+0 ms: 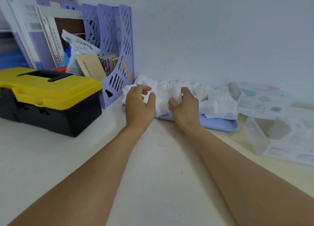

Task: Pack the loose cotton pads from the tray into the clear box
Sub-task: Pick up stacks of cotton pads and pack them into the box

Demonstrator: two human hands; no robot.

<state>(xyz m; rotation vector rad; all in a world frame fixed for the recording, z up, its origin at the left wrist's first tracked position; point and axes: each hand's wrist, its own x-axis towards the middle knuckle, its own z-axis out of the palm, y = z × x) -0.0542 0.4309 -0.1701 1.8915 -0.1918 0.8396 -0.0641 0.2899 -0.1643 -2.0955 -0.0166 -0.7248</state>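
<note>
Judging from how things lie, I am near the start of the packing: the cotton pads are heaped on the tray, and the clear box, off to the right of my right hand, looks close to empty, though its walls are see-through and I cannot rule out a few pads inside. What appears to be its lid lies beyond it, just right of the heap, so the box seems open and ready. My left hand sits at the left end of the heap with fingers curled; whether it pinches a pad or only touches the pile I cannot tell. My right hand is just beside it, fingers curled round a bunch of pads in the middle of the heap. Nearly everything remains: gather, carry right, stack in the box. The pads are white, soft and squarish, tumbled in loose leaning rows that spread from beyond my left hand well past my right, some spilling at the tray's edge. They look light and easily scattered. On the surface to the left of my left hand stand a toolbox and a file rack.
</note>
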